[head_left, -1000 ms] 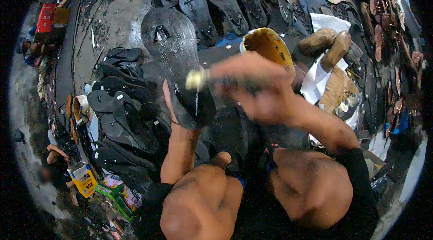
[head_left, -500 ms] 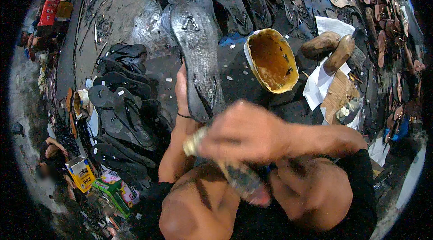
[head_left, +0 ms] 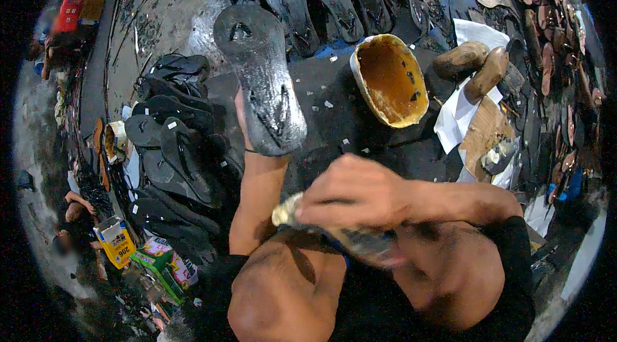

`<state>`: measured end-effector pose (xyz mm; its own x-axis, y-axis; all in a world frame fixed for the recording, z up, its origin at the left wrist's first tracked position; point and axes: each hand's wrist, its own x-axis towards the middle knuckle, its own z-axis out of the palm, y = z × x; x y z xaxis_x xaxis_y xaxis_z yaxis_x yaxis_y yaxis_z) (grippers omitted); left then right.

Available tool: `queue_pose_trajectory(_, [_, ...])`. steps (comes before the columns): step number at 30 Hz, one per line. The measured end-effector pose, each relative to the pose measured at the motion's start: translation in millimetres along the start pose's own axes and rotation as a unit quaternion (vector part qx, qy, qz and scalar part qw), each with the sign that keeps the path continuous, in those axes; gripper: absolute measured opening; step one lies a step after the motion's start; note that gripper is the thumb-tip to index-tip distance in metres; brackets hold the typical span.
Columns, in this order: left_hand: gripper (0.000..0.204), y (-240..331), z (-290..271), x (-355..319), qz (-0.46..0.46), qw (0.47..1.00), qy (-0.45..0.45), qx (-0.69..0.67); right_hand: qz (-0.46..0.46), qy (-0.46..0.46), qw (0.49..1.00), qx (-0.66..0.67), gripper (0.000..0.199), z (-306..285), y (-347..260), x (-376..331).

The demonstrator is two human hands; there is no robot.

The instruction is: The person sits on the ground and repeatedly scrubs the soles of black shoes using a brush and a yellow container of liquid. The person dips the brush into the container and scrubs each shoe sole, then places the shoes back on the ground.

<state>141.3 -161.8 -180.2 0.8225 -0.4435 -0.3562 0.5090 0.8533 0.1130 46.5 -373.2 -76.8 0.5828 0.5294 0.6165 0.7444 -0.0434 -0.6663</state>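
Note:
My left hand (head_left: 242,120), mostly hidden behind it, holds up a black flip-flop (head_left: 260,78) from beneath. The upward face is shiny and wet-looking, brightest toward its near end, with small strap marks showing. In front of my knees, my right hand (head_left: 353,191) is closed round a blurred brush-like tool (head_left: 363,242). Its pale yellowish, caked end (head_left: 288,209) points left, apart from the flip-flop, and its other end slants down to the right. Right of the flip-flop stands an oval tub (head_left: 392,81) with amber, glue-like residue inside.
Shiny black flip-flops (head_left: 331,1) stand in a row at the far side. More are stacked (head_left: 183,155) at left, near a yellow box (head_left: 114,242) and a green packet (head_left: 164,268). Wooden foot-like forms (head_left: 485,75) lie on white paper at right. A person (head_left: 74,207) is at far left.
The flip-flop has shifted left and toward me, tilting a little, so more of the row behind shows. The tool in my right hand has swung nearer to level.

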Motion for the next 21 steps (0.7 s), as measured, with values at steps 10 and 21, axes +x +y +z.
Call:
queue_pose_trajectory(10, [0.048,-53,31,-42,0.040,0.991,-0.043,0.120,0.115,0.205,0.967,-0.094,0.027,-66,111,54])
queue_pose_trajectory(21, [0.043,-19,19,29,-0.036,0.981,0.058,0.183,0.051,-0.213,0.971,-0.098,0.035,-2,17,3])
